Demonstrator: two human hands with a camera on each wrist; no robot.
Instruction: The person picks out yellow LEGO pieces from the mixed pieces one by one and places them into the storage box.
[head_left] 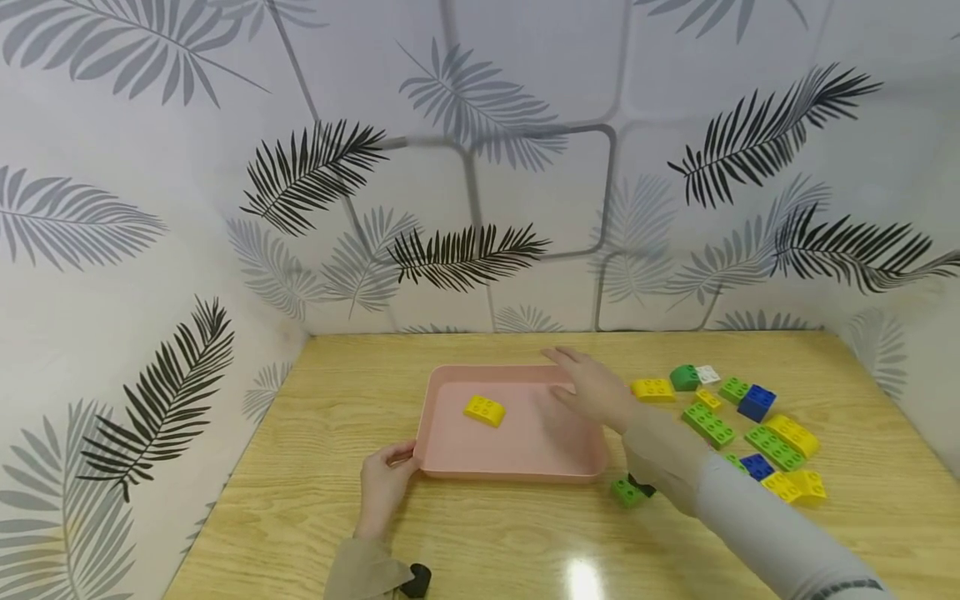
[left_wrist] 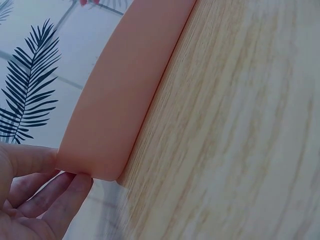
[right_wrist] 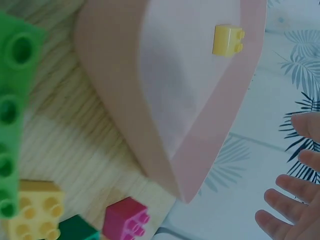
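Seen with the pink tray (head_left: pixel 517 454) as the clock's centre, the person's left arm reaches up across the counter (head_left: pixel 487 533) from 7 o'clock. Its left grip (head_left: pixel 388 482) pinches the tray's near corner at 8 o'clock, digits bent onto two sides of that corner. Near the 4 o'clock corner lies a green brick (head_left: pixel 626 492), outside the tray. Inside, a curved yellow brick (head_left: pixel 484 410) sits toward 10 o'clock of the middle, studs showing. At 3 o'clock, well apart from it, are scattered loose bricks (head_left: pixel 708 423) in green, yellow, blue and white. The right arm stretches in from 4 o'clock, and its right grip (head_left: pixel 592 390) hangs over the tray's 2 o'clock end, released and bare, fingers spread and pointing to 10. Farthest, at 12, rises a leaf-printed backdrop (head_left: pixel 540 200)
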